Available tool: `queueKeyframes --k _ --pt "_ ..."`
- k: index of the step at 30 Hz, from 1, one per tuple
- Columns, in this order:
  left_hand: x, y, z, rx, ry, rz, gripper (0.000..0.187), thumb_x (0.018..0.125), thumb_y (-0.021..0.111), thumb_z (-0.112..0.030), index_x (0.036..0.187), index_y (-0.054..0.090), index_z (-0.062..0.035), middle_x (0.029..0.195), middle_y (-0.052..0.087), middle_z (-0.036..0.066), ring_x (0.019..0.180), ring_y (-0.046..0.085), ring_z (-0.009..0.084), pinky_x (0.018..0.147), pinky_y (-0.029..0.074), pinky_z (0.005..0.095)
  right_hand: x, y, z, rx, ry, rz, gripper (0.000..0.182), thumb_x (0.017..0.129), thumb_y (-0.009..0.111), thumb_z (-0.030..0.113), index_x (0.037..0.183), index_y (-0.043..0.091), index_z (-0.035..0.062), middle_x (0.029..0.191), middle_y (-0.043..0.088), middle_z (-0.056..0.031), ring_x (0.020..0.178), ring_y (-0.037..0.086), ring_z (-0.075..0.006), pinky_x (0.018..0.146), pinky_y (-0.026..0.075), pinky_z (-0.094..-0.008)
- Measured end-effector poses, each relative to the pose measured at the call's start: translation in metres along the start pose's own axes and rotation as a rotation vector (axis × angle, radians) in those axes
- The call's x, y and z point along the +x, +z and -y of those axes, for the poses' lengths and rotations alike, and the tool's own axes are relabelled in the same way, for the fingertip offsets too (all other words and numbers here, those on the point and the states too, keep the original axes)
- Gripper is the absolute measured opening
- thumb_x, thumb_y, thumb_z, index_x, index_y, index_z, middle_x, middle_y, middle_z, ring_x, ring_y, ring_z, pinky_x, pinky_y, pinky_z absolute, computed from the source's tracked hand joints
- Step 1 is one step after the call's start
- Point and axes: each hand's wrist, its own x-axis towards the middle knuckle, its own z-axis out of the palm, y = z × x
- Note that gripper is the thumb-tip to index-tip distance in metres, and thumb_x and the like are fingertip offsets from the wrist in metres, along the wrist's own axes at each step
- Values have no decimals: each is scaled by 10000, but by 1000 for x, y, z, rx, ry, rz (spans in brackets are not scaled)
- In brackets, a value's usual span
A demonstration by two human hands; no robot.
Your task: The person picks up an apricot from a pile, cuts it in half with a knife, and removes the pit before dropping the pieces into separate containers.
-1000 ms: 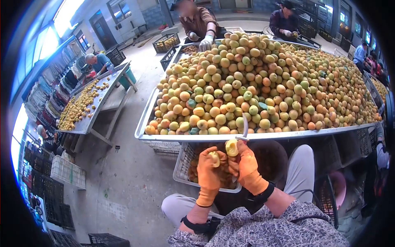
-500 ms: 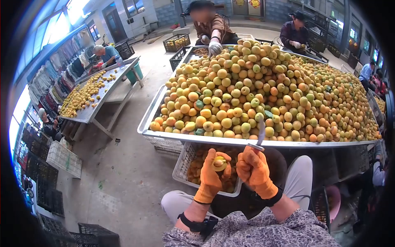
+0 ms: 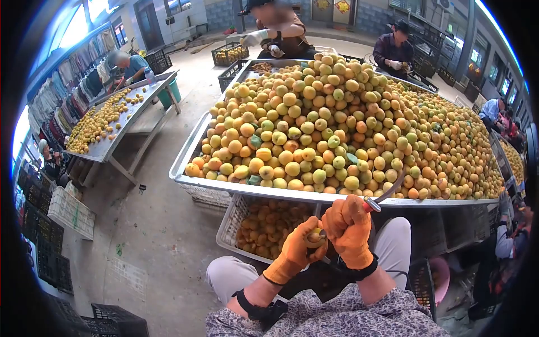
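An apricot [image 3: 316,238], cut open with its dark inside showing, is held in my left hand [image 3: 296,251], whose orange-gloved fingers are closed around it. My right hand [image 3: 351,231], in a matching glove, grips a knife with a thin curved blade [image 3: 392,190] and a bit of red at the handle end. The blade points up and right, away from the fruit, near the tray edge. Both hands are close together, nearly touching. Below them a white plastic crate [image 3: 226,229] holds many apricot pieces.
A large metal-edged tray [image 3: 269,192] heaped with apricots [image 3: 314,129] stands right in front. One person [image 3: 283,33] works across it and another [image 3: 394,49] at the far right. A second table [image 3: 132,126] with fruit stands left. A pink basin [image 3: 441,279] sits low on the right.
My hands have come together, and the knife has swung from upright to slanting right. The person across the tray has drawn a gloved hand back from the pile. The view has shifted right.
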Motion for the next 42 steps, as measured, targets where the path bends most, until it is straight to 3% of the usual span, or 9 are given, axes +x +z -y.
queueKeyframes --k 8,10,14,17,19,31,36,39,42 --pt "7 5 10 -84 -138 -79 203 941 526 -326 912 574 -131 786 538 -28 629 563 100 570 466 197 1 -12 -5 -27 -86 87 498 1011 461 358 598 291 137 507 284 21 385 243 -106 394 277 -276" --pt "7 3 17 654 553 8 154 918 551 -279 894 565 -127 808 528 -24 624 537 102 556 461 213 0 -16 -10 -13 -83 91 499 1013 454 365 600 291 137 506 279 21 386 241 -107 396 275 -277" --pt "14 -3 13 556 236 1 362 647 709 0 952 534 -84 874 584 80 810 573 276 770 472 321 4 -23 -17 40 -3 4 519 1005 453 416 596 292 140 506 256 26 390 223 -111 398 251 -282" --pt "22 -1 18 81 -19 -14 215 781 684 -145 917 523 -107 763 565 63 666 576 236 624 464 311 8 -28 -13 172 245 -70 532 1001 451 432 576 290 156 495 247 25 380 217 -119 386 246 -283" --pt "20 11 16 -67 -181 -133 389 962 431 -495 759 508 -172 592 425 -48 479 396 83 427 309 242 11 -31 -13 178 296 -98 531 1002 446 433 577 289 156 494 246 24 374 210 -119 379 245 -283" --pt "35 10 50 274 -18 -131 387 976 407 -549 872 496 -187 549 441 -31 387 383 88 369 265 223 21 -56 -4 316 640 -463 579 979 495 466 539 241 188 492 201 54 378 171 -97 363 181 -266" --pt "52 24 48 -61 -185 -225 459 967 407 -585 850 519 -156 553 462 -16 392 392 87 373 268 216 23 -81 -6 447 596 -360 577 965 503 491 546 257 179 487 203 50 367 177 -98 361 190 -267" --pt "58 12 45 105 -118 7 708 923 333 -709 658 526 -81 550 475 -2 388 362 80 367 241 207 12 -76 24 146 323 -200 564 953 497 514 589 288 138 505 252 39 363 210 -85 345 220 -261" --pt "62 15 36 191 -84 -70 776 912 221 -752 650 562 -106 479 343 -66 389 283 68 387 195 222 -10 -77 15 -556 64 -44 140 913 623 148 901 678 20 653 550 -36 587 574 -159 528 473 -291"
